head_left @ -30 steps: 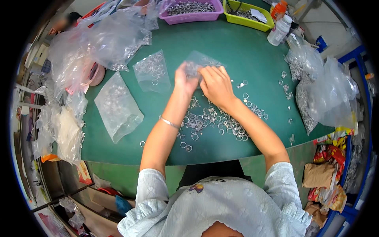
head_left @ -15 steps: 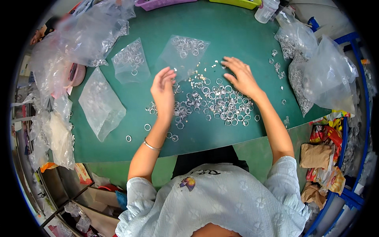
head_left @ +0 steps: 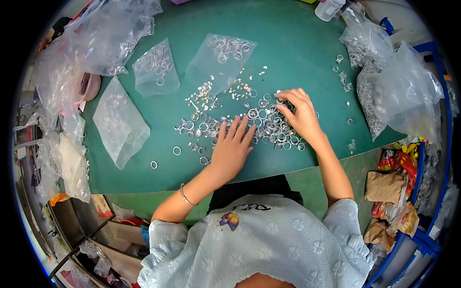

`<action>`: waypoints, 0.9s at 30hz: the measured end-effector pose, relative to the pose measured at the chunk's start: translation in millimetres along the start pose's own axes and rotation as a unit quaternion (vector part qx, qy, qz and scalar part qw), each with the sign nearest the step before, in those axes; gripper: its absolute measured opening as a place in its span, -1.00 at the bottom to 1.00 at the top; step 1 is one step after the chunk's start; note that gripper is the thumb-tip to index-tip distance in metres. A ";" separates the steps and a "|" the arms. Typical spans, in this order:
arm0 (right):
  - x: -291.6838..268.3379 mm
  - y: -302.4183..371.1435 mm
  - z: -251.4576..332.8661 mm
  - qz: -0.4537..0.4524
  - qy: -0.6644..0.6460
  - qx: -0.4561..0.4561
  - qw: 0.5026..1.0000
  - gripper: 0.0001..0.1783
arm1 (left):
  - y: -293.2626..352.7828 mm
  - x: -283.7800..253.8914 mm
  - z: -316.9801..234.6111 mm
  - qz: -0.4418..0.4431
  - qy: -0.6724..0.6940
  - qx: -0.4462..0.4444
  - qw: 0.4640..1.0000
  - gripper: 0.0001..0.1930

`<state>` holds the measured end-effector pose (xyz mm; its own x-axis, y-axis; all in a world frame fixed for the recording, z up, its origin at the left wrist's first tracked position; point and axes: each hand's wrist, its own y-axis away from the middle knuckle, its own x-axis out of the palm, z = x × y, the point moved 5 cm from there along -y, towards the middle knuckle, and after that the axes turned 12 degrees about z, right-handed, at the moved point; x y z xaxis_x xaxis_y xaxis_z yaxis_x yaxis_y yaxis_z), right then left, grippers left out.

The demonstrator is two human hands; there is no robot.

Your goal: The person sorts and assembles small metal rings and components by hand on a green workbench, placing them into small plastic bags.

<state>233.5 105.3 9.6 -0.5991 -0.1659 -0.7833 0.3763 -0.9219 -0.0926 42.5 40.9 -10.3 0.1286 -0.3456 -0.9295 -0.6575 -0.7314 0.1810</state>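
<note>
"So, where are the person's two hands at the green table (head_left: 293, 53)?"

"Both are at a loose spread of silver-coloured rings (head_left: 276, 127) on the tabletop; the left hand (head_left: 233, 150) lies palm down at the near edge of the spread, its fingers apart and its fingertips among the rings; the right hand (head_left: 301, 115) arches over the right-hand part, thumb and forefinger toward the rings."

"Is either one grasping anything?"

"The left is loose and flat, clasping nothing; the right has bent fingers with the thumb held off from them, and whether a ring sits between the tips, one cannot tell."

"And around the rings?"

"Pale chips (head_left: 240, 90) lie scattered just beyond them; farther off rests a clear bag (head_left: 204, 65) with rings at its far end; left of it lies a smaller bag (head_left: 156, 81), also with rings inside, and nearer, a diamond-shaped bag (head_left: 120, 125), its contents too blurred to tell; two single rings lie apart, left of the left hand."

"At the table's right side?"

"A bulging bag of small grey pieces (head_left: 370, 96) beside a large, clear plastic bag (head_left: 408, 91); a white bottle (head_left: 328, 8) stands at the far right, partly cut off by the frame; a bracelet (head_left: 184, 195) circles the left wrist."
</note>
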 end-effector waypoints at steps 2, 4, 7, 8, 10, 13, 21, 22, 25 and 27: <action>6.8 -15.4 7.0 -0.001 0.029 0.003 1.000 -0.74 | 11.8 2.2 -2.4 0.018 0.013 0.001 1.000 -0.53; 15.6 -22.4 8.6 -0.011 0.081 -0.025 0.996 -0.79 | 20.6 -3.9 2.3 -0.051 0.099 0.006 0.994 -0.68; 15.0 -21.2 11.5 0.025 0.144 -0.027 0.989 -0.86 | 26.0 -12.4 10.0 -0.145 0.175 0.013 0.974 -0.76; 11.7 -18.2 9.3 0.026 0.143 -0.014 0.989 -0.86 | 23.4 -14.5 10.3 -0.150 0.174 0.007 0.973 -0.75; 4.9 -11.2 4.1 0.029 0.145 0.010 0.989 -0.86 | 16.1 -19.1 8.9 -0.163 0.173 -0.005 0.971 -0.72; 1.3 -4.9 7.3 0.008 0.163 0.022 0.986 -0.79 | -14.6 -29.3 8.5 -0.178 0.132 -0.028 0.975 -0.67; 19.9 -2.2 21.4 0.042 0.072 -0.059 0.995 -0.72 | -20.3 -21.9 28.2 -0.197 0.177 -0.049 0.963 -0.81; 16.7 0.0 19.6 0.035 0.079 -0.054 0.995 -0.74 | -15.1 -21.8 31.4 -0.198 0.206 -0.055 0.957 -0.80; 6.2 1.8 16.2 0.044 0.045 -0.005 0.998 -0.83 | -2.2 -27.6 34.7 -0.213 0.279 -0.058 0.934 -0.80; 4.9 0.8 11.3 0.053 0.001 0.028 0.998 -0.84 | 2.2 -25.7 31.5 -0.217 0.279 -0.067 0.933 -0.81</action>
<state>222.9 99.7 12.6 -0.5558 -0.2633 -0.7885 0.3974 -0.9173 0.0262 14.4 66.7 3.9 0.7529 -0.2246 -0.6186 -0.3597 -0.9276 -0.1012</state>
